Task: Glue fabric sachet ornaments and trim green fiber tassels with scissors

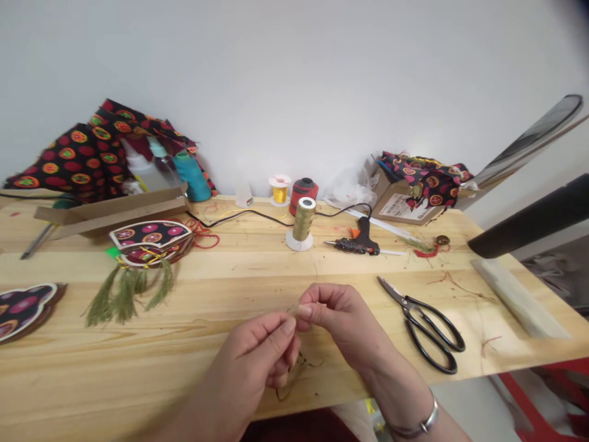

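Note:
Above the table's front edge, my left hand (264, 347) and my right hand (338, 313) meet, both with thumb and fingers pinched together. A thin olive thread (281, 396) hangs below my left fingers, and a bit of it shows between the two pinches. Most of what the fingertips hold is hidden. Beyond my hands stands a spool of olive thread (302, 222) on a white base. Black-handled scissors (426, 328) lie to the right of my right hand, blades slightly apart. A fabric-covered piece with olive tassels (150, 239) lies to the left.
A black glue gun (359, 239) with its cord lies behind the scissors. Red (304, 193) and yellow (280, 190) spools stand by the wall. A cardboard box (400, 199) with fabric is at the back right, a cardboard tray (119, 212) at left. A black tube (529, 218) leans over the right edge.

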Motion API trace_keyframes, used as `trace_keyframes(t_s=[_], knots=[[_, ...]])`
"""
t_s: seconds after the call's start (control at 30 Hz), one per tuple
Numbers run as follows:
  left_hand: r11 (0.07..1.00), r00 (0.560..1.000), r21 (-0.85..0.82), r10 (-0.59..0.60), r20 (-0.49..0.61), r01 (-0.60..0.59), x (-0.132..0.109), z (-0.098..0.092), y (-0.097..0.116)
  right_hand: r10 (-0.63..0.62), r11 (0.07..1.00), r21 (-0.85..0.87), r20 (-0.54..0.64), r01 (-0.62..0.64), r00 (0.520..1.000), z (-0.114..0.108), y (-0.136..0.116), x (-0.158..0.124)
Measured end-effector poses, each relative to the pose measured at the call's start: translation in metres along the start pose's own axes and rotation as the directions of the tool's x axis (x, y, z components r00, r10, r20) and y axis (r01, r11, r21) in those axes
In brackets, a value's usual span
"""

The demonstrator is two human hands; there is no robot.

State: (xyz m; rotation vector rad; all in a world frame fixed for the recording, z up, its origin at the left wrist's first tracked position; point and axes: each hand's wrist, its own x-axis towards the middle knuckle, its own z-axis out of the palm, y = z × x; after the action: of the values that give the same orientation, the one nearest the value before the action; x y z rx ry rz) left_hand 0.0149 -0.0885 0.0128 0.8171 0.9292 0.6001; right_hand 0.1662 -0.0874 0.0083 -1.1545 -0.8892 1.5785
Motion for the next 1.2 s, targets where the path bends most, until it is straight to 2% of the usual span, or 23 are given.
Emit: trace_keyframes(t_s=[0.1,0.2,0.47,0.63,0.8,0.93,1.03,1.2], knots=[[0.991,1.000,-0.133,-0.029,-0.010,0.027,0.003,0.000,0.000,-0.033,0.999,-0.026,-0.024,0.033,0.999,-0.001,-0.001,0.001],[0.986,0.999,-0.167,-0.032,-0.027,0.027,0.005,-0.001,-0.002,-0.048,0.997,-0.065,-0.040,0.045,0.998,-0.002,-0.001,0.001],[0.987,0.999,-0.156,-0.033,-0.024,0.029,0.003,0.001,-0.003,-0.066,0.993,-0.099,-0.042,0.062,0.997,0.000,-0.006,-0.001],[0.996,0.998,-0.089,-0.025,-0.056,0.020,0.004,0.001,-0.002,-0.108,0.982,-0.157,-0.035,0.101,0.994,0.002,-0.007,-0.001],[0.992,0.987,0.098,0.096,-0.127,-0.084,0.002,-0.006,-0.004,-0.137,0.981,-0.142,-0.008,0.135,0.991,0.005,-0.008,0.000],[0.949,0.930,0.176,0.298,-0.216,-0.263,0.001,-0.010,0.001,-0.260,0.955,-0.166,-0.063,0.247,0.963,0.004,-0.009,0.003],[0.928,0.895,0.163,0.367,-0.255,-0.334,0.003,-0.011,0.006,-0.259,0.961,-0.126,-0.078,0.248,0.963,0.007,-0.008,0.006],[0.921,0.878,0.044,0.383,-0.288,-0.387,0.005,-0.010,0.012,-0.209,0.978,0.019,0.070,0.208,0.975,0.022,-0.005,0.010]])
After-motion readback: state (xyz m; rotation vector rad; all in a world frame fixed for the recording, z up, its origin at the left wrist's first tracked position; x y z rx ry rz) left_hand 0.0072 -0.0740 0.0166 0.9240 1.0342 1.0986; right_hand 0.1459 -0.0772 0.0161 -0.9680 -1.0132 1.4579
